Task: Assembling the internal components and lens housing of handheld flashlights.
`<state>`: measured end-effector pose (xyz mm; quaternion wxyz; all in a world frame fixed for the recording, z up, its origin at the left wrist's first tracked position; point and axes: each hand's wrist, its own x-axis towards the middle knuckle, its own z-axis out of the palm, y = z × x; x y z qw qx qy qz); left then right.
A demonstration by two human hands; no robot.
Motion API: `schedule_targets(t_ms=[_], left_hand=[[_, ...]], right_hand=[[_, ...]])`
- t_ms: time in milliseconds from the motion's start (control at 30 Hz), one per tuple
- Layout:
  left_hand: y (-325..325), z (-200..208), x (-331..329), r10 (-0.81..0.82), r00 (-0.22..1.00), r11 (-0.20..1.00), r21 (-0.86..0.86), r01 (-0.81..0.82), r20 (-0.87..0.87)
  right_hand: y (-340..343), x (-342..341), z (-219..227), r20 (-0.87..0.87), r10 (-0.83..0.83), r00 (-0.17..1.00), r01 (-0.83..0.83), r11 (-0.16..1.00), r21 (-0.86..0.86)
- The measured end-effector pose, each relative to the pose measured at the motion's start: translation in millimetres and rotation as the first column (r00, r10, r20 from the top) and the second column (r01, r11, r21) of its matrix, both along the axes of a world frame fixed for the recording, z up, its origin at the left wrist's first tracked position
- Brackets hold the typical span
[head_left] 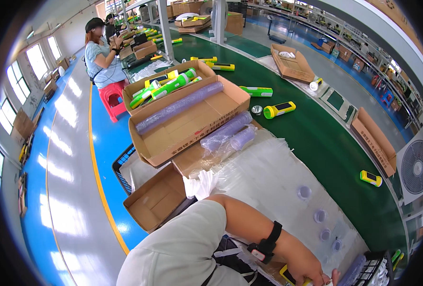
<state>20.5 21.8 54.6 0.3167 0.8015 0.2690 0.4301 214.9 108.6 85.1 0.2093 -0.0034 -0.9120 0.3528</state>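
My left hand (304, 264) is at the lower right edge, with its arm reaching across from the bottom and a black strap on the wrist. Its fingers are closed on a yellow flashlight (287, 275) with a dark panel, mostly cut off by the picture's edge. A fingertip (335, 276) shows just beyond; it seems to belong to my right hand, the rest of which is out of sight. Near the hand, several clear plastic rings (320, 216) stand on the film-covered tabletop (264, 176). Rolled purple-tinted plastic (353, 270) lies beside a black basket (376, 267).
Open cardboard boxes (192, 143) stand beyond my arm, one holding a wrapped purple roll, another (128, 93) green and yellow flashlights. A yellow flashlight (279, 110) lies on the green surface. A fan (415, 164) stands at right. A co-worker (104, 64) sits far left on a red stool (112, 101).
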Motion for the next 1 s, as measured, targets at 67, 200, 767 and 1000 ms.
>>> schedule_targets(t_ms=[67,200,767,1000], left_hand=[[10,-16,4,0.032,0.999,0.997,0.066,-0.032,0.005],[-2,6,5,0.136,0.989,0.989,-0.055,-0.139,-0.049],[-18,14,28,0.213,0.977,0.975,0.065,-0.214,0.019],[-21,21,-3,0.431,0.9,0.902,0.005,-0.433,0.063]], right_hand=[[-7,-17,9,-0.096,0.085,0.992,-0.067,0.982,0.178],[-31,-19,-8,-0.047,-0.342,0.939,0.336,0.937,-0.1],[-27,-4,-32,-0.289,-0.386,0.876,0.297,0.904,-0.306],[-17,-20,-21,-0.28,-0.384,0.88,0.323,0.915,-0.242]])
